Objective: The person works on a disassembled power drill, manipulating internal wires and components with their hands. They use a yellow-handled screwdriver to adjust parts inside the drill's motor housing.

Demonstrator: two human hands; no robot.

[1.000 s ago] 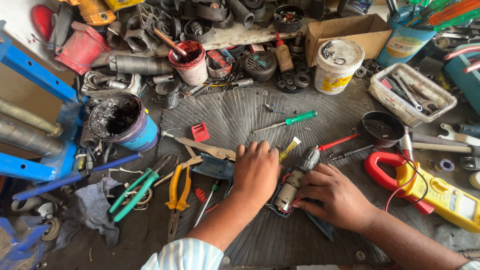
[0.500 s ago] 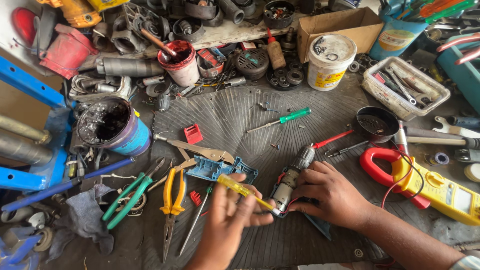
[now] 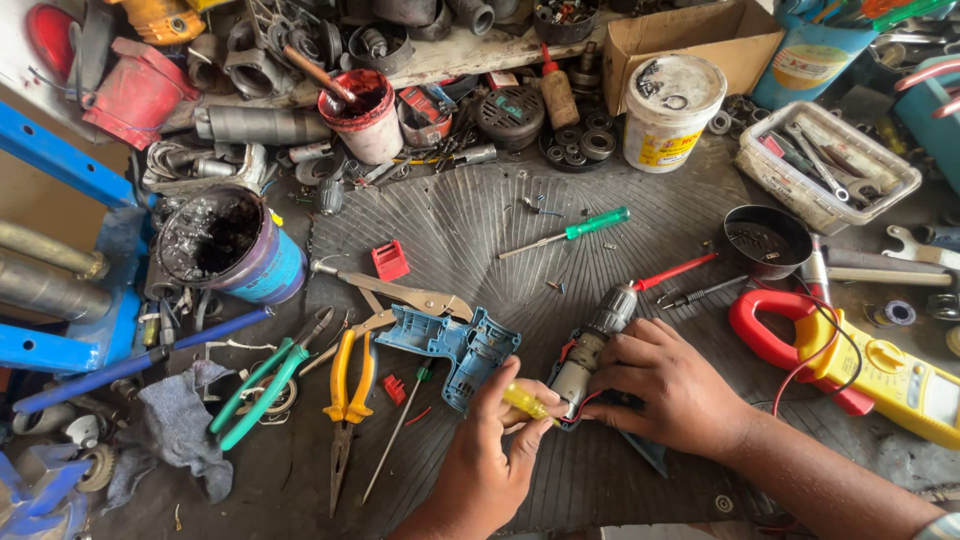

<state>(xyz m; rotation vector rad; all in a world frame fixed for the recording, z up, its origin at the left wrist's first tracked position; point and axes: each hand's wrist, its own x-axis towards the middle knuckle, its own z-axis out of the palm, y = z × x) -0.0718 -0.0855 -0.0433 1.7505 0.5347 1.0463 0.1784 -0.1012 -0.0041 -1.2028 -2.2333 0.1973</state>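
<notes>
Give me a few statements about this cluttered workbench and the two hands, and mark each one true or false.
1. The left hand holds a tool with a yellow handle. True.
2. The right hand rests on an opened drill with its motor showing. True.
3. The green-handled screwdriver is in the right hand. False: it lies on the mat, clear of both hands.
4. The blue drill cover lies on the mat beside the left hand. True.
5. The yellow clamp meter sits at the left edge of the bench. False: it lies to the right, beyond the right hand.
6. The white bucket has no lid. False: a lid covers it.
</notes>
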